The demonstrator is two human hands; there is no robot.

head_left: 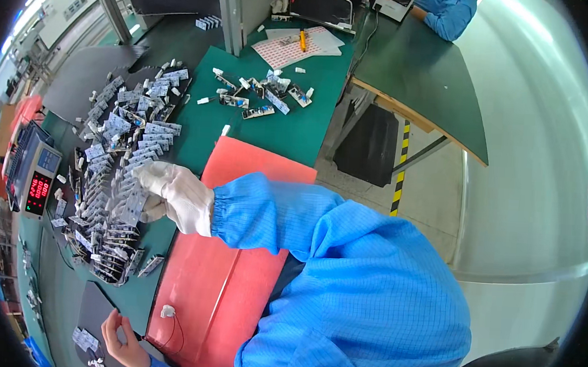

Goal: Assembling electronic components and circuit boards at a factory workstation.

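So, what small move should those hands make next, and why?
Perhaps the gloved right hand should set its circuit board down on the crowded pile: the hand is over the pile's edge, boards there lie in overlapping rows, and the bare left hand looks empty.

left: green-topped bench (274, 127) | far centre: grey metal post (229, 15) | far right: green table (425, 77) with wooden edge (409, 111) | right: grey floor (432, 185), black-and-yellow tape (401, 166), pale glossy surface (531, 164) | far left: bright light strip (34, 1)
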